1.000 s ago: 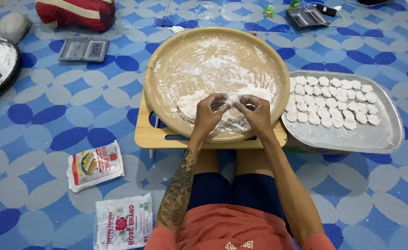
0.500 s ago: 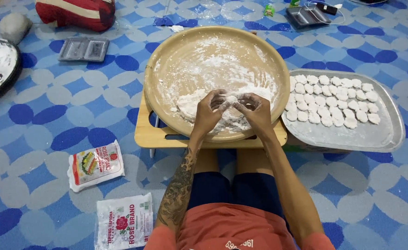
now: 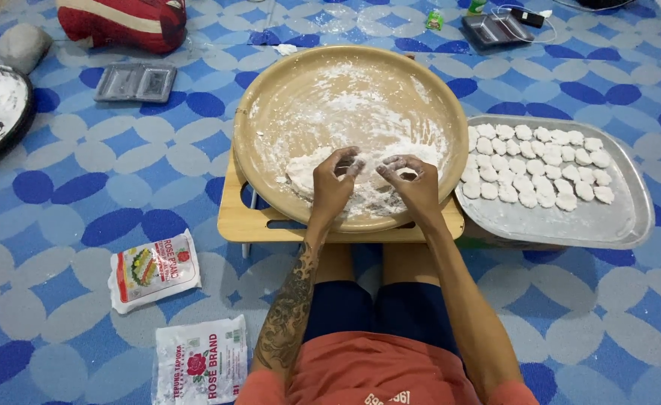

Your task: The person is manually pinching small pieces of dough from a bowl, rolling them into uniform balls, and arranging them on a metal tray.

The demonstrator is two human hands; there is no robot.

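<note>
A big round wooden tray (image 3: 270,97) dusted with white flour rests on a low wooden table (image 3: 233,219) in front of my knees. A mound of white dough and flour (image 3: 308,169) lies in its near half. My left hand (image 3: 332,187) and my right hand (image 3: 419,189) hover over that mound, a short gap between them. Each has its floury fingers curled and pinched on a small white piece of dough.
Right of the round tray, a rectangular metal tray (image 3: 630,225) holds several small white dough pieces. Two flour packets (image 3: 154,268) (image 3: 199,360) lie on the blue patterned mat at my left. Further off are a dark floury pan (image 3: 0,105), a grey mould tray (image 3: 135,81) and a red cushion (image 3: 120,22).
My hands were together, working one lump of dough between the fingertips. They have drawn apart, each keeping a small piece.
</note>
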